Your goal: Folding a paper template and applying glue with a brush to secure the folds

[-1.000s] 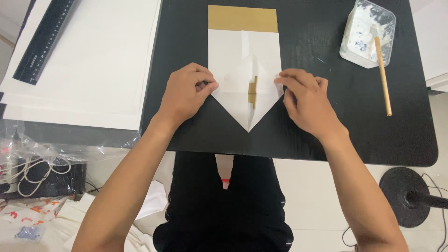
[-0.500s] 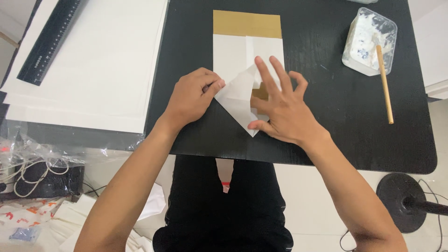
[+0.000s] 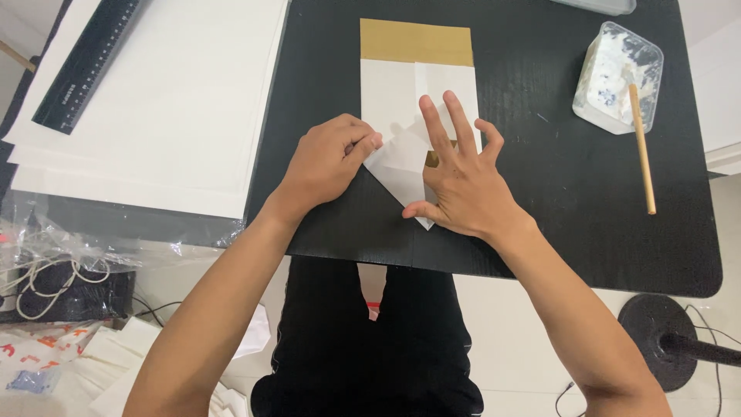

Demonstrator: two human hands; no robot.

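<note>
Head view: folded white paper [image 3: 401, 116], long axis away, tip seemingly toward the person; left hand [image 3: 328, 162] fingers pinching it, right hand [image 3: 463, 181] fingers spread flat.

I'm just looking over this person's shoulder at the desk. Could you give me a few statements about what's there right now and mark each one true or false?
1. The right hand lies flat with spread fingers on the folded white paper. True.
2. The left hand is holding the black ruler. False: it pinches the paper's left edge; the ruler lies far off on the white sheets.
3. A wooden stick leans out of a clear plastic tub. True.
4. The paper's top strip is bright red. False: it is brownish gold.
5. The paper rests on a black tabletop. True.
</note>
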